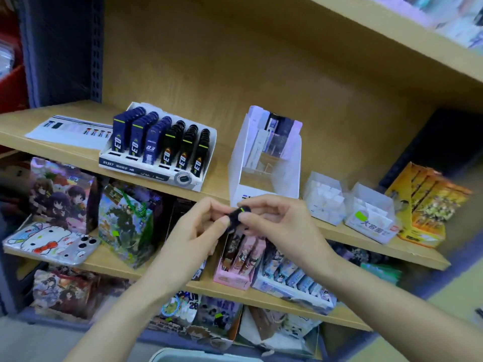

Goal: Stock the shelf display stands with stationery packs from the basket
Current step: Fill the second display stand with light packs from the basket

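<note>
Left hand (193, 227) and right hand (277, 222) pinch one dark pack (237, 214) between fingertips; next it likely slots into the stand (136, 170) up-left.

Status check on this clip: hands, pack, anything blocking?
Left hand and right hand both pinch one small black pack. Display stand sits up-left on shelf. Nothing between them.

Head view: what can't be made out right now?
- Pack: head view, mostly covered by fingers of the left hand and right hand; label unreadable.
- Basket: head view, cut off by the bottom edge; contents unseen.
- White stand: head view, packs inside blurred; count unclear.
- Top shelf: head view, goods blurred and cut by the frame corner.
</note>
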The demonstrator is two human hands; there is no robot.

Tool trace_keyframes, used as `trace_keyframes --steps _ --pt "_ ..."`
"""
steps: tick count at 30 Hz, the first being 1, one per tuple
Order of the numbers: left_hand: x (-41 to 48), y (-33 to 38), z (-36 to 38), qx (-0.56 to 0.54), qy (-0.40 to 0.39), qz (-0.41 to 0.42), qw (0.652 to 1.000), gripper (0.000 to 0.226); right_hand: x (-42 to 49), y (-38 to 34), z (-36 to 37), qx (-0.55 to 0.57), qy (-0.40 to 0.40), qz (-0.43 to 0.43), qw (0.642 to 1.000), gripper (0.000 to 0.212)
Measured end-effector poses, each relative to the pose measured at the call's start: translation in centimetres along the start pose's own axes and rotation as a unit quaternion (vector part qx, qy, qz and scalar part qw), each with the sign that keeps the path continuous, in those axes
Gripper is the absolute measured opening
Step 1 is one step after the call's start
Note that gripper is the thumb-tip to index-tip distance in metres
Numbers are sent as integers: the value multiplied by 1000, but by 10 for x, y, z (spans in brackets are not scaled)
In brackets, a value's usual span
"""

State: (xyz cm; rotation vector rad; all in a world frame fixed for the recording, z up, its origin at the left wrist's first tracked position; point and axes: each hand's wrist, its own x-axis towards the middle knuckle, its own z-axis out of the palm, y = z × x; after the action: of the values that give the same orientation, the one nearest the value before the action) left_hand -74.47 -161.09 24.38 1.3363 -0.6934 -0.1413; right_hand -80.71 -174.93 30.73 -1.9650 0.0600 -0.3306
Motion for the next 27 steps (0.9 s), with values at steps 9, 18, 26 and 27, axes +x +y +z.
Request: trace_keyframes --steps 9,18,26,27 --pt "44 11 14 354 59 134 924 17 19 -5 -59 5 159 -67 985 9" --pt "48 -23 -79 609 143 100 774 24 77 -11 -13 -82 141 -142 976 14" --pt "43 -27 -93 623 89 129 767 38 118 -15 36 -234 90 -200 947 7" --pt "42 -27 -93 622 86 129 768 38 119 -15 37 -249 84 -200 944 8"
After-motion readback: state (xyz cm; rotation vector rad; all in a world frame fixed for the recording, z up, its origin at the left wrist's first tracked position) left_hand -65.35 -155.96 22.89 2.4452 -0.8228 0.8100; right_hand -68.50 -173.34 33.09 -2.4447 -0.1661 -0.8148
